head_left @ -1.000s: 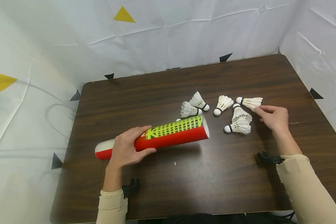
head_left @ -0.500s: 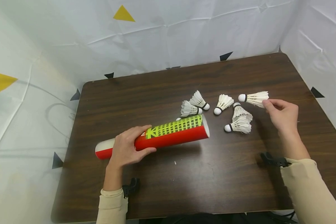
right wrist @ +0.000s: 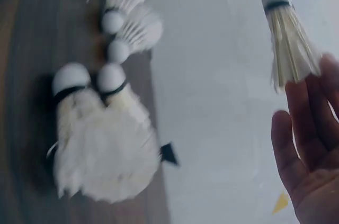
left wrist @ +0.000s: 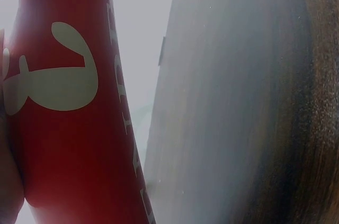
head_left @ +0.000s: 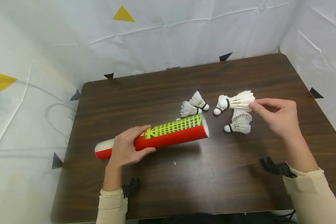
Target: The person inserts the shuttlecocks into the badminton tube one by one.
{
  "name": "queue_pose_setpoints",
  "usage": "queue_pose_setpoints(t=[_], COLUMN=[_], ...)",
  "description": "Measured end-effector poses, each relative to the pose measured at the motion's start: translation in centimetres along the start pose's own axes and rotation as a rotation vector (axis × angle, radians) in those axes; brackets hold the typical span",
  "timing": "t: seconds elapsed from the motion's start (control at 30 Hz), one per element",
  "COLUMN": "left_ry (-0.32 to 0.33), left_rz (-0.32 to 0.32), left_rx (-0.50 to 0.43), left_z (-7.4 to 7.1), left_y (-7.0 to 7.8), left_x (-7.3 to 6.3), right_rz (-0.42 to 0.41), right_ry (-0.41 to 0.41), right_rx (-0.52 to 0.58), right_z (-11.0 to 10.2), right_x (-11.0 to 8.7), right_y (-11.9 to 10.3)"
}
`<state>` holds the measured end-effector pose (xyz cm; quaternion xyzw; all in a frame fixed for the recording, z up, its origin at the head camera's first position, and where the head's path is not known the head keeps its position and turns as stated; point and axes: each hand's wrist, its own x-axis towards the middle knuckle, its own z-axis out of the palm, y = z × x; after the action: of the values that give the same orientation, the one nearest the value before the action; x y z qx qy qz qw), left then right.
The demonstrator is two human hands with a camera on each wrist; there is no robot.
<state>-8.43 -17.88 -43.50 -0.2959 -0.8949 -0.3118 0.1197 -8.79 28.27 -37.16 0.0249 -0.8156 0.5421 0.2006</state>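
Observation:
My left hand [head_left: 126, 148] grips a red and yellow-green shuttlecock tube [head_left: 170, 140] around its middle, the tube lying aslant with its right end raised off the table. The tube's red side [left wrist: 69, 144] fills the left of the left wrist view. My right hand [head_left: 280, 116] pinches a white feather shuttlecock [head_left: 240, 100] by its skirt edge, cork pointing left. In the right wrist view the held shuttlecock [right wrist: 290, 44] is apart from the others. Below it lie two overlapping shuttlecocks [head_left: 240, 125]; another shuttlecock [head_left: 217, 109] is partly hidden behind it.
Two more shuttlecocks [head_left: 191, 109] lie just behind the tube's right end, and a cork tip [head_left: 178, 119] peeks out behind the tube. The brown table [head_left: 145, 93] is bounded by white sheeting [head_left: 168, 40] at the back and sides.
My right hand has lifted the shuttlecock off the table, first to the right, then leftward over the others. My left hand and the tube have stayed in place.

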Motion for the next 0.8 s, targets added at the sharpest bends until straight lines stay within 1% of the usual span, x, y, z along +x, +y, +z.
queue_pose_setpoints(t=[0.07, 0.17, 0.3, 0.33, 0.4, 0.43, 0.67, 0.8], left_ry=[0.0, -0.001, -0.003, -0.005, -0.005, -0.005, -0.006, -0.009], left_rz=[0.0, 0.0, 0.0, -0.001, -0.002, -0.002, 0.0, 0.001], left_rx=[0.0, 0.0, 0.003, 0.004, 0.004, 0.005, 0.0, -0.002], left_z=[0.0, 0.0, 0.0, 0.0, 0.0, -0.1, 0.0, -0.1], left_y=[0.0, 0.0, 0.0, 0.0, 0.0, 0.0, -0.1, -0.1], left_x=[0.0, 0.0, -0.1, -0.1, -0.1, -0.1, 0.0, 0.0], right_rz=[-0.082, -0.155, -0.263, -0.304, -0.356, -0.373, -0.408, -0.435], right_ry=[-0.081, -0.184, -0.281, -0.308, -0.342, -0.355, -0.413, -0.471], right_rx=[0.032, 0.062, 0.032, 0.031, 0.026, 0.031, 0.045, 0.055], right_z=[0.2, 0.6, 1.6, 1.9, 2.4, 2.7, 4.4, 5.4], right_x=[-0.4, -0.9, -1.3, -1.4, -1.5, -1.6, -2.0, -2.2], right_y=[-0.9, -2.1, -3.2, -3.2, -3.4, -3.4, -3.3, -3.5])
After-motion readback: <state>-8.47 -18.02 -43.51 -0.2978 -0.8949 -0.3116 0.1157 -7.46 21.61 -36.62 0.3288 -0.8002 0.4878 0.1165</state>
